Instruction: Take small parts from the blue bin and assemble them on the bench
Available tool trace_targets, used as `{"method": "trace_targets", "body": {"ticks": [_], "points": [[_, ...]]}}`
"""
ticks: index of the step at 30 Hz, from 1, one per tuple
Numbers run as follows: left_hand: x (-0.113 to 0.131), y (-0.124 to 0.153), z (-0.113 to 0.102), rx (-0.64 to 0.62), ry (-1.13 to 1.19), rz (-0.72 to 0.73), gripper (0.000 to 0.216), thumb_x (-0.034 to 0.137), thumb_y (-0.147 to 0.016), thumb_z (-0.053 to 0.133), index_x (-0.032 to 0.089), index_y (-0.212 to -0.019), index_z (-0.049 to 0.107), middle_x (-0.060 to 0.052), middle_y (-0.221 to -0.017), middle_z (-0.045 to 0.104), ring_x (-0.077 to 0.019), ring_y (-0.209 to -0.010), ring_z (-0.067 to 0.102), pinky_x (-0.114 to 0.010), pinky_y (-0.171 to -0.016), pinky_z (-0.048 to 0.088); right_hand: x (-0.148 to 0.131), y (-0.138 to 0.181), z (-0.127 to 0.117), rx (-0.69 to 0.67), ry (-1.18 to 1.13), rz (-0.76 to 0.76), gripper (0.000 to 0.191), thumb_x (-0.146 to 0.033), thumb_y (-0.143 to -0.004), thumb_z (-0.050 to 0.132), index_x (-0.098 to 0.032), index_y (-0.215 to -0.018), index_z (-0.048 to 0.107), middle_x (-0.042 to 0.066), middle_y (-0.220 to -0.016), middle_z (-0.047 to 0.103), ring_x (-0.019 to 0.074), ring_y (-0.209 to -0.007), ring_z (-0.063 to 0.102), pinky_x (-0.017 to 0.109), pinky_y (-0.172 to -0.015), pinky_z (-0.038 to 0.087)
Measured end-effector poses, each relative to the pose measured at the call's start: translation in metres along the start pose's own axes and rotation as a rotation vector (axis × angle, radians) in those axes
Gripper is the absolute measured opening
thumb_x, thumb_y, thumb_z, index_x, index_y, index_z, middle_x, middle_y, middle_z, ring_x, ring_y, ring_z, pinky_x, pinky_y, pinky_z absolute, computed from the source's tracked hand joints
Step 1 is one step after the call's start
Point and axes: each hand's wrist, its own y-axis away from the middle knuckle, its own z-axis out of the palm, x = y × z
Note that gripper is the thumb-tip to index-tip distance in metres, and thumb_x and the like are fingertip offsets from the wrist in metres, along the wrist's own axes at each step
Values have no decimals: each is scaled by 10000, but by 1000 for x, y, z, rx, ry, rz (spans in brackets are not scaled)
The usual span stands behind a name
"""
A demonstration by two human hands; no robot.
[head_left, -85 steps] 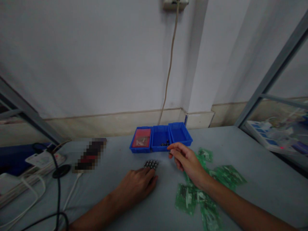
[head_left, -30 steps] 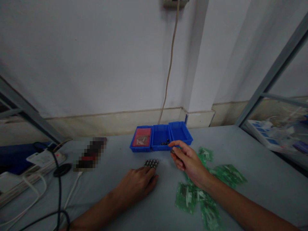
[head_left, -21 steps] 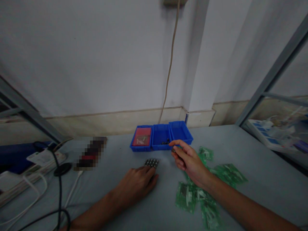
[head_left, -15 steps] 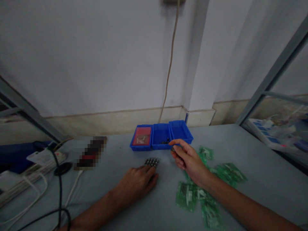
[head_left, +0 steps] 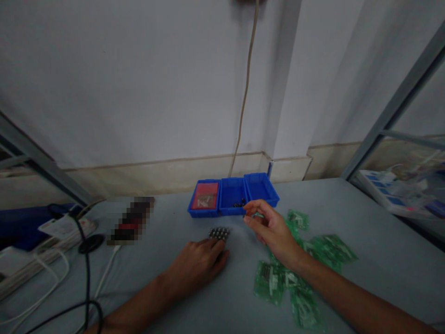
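Observation:
My left hand (head_left: 200, 263) lies palm down on the grey table (head_left: 365, 218), fingers together, its tips touching a small block of dark, shiny-topped parts (head_left: 219, 232). My right hand (head_left: 271, 227) hovers just in front of the middle blue bin (head_left: 232, 200), thumb and forefinger pinched on a tiny dark part that is too small to name. The middle bin holds a few small dark parts. The left blue bin (head_left: 204, 200) has a red sheet and a clear packet inside; the right blue bin (head_left: 260, 192) looks empty.
Several green bags of parts (head_left: 306, 269) lie under and right of my right forearm. Cables, a power strip (head_left: 62, 227) and a black disc (head_left: 91, 242) crowd the left side. A metal frame and a cluttered neighbouring bench (head_left: 399, 195) stand at the right. A wall runs behind.
My right hand has kept hovering by the middle bin, shifting slightly left with its pinch turning. The left hand has stayed put on the table.

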Motion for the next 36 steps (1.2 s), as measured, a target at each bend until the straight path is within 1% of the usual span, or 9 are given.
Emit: {"method": "trace_targets", "body": {"ticks": [4, 7, 13, 19, 24, 28, 31, 36], "points": [[0, 0, 0, -30, 6, -8, 186, 265, -1059, 467, 183, -940, 584, -31, -800, 662, -185, -641, 655, -275, -575, 502, 2, -2, -1, -16, 29, 1, 262, -387, -866, 783, -260, -1061, 662, 6, -959, 601, 93, -561, 430, 225, -449, 304], [-1, 0, 1, -38, 12, -11, 187, 275, -1063, 470, 184, -943, 582, -30, -805, 665, -190, -653, 659, -282, -585, 508, 3, -2, -2, -25, 28, 8, 258, -380, -863, 787, -262, -1060, 670, 2, -929, 602, 97, -562, 422, 228, -455, 299], [-1, 0, 1, -45, 17, -13, 172, 265, -1057, 484, 184, -941, 583, -31, -817, 675, -189, -661, 662, -280, -592, 510, 2, 0, -1, -12, 25, 26, 233, -417, -905, 739, -256, -1058, 670, 1, -956, 617, 79, -524, 426, 218, -419, 308], [0, 1, 2, -55, 3, -28, 174, 275, -1054, 499, 184, -937, 589, -33, -849, 684, -192, -668, 671, -288, -588, 514, 3, -3, 0, -16, -73, 47, 224, -434, -970, 658, -237, -1076, 657, -9, -831, 644, 68, -481, 406, 194, -404, 296], [0, 1, 2, -72, 5, -31, 170, 273, -1061, 495, 184, -953, 592, -34, -857, 687, -201, -691, 685, -298, -608, 524, 5, -3, 0, -27, -143, 75, 253, -459, -990, 627, -223, -1074, 665, -24, -749, 602, 61, -464, 381, 187, -397, 261], [-1, 0, 3, -60, 15, -25, 166, 282, -1063, 497, 187, -964, 589, -32, -858, 689, -201, -708, 691, -292, -621, 521, 7, -2, -1, -46, -210, 121, 247, -448, -990, 631, -214, -1060, 674, -51, -684, 508, 57, -461, 329, 186, -399, 222], [-2, 1, 5, -46, 7, -23, 175, 282, -1062, 496, 187, -947, 587, -31, -842, 684, -202, -700, 689, -290, -610, 516, 7, -2, -2, -44, -235, 141, 244, -440, -986, 641, -209, -1055, 678, -54, -693, 474, 55, -477, 307, 185, -407, 213], [-2, 1, 4, -27, 11, -12, 192, 281, -1063, 485, 183, -930, 583, -30, -834, 679, -187, -672, 677, -277, -597, 509, 4, -1, -1, -35, -238, 139, 250, -448, -983, 646, -214, -1065, 678, -51, -706, 477, 52, -480, 301, 189, -416, 204]]}}
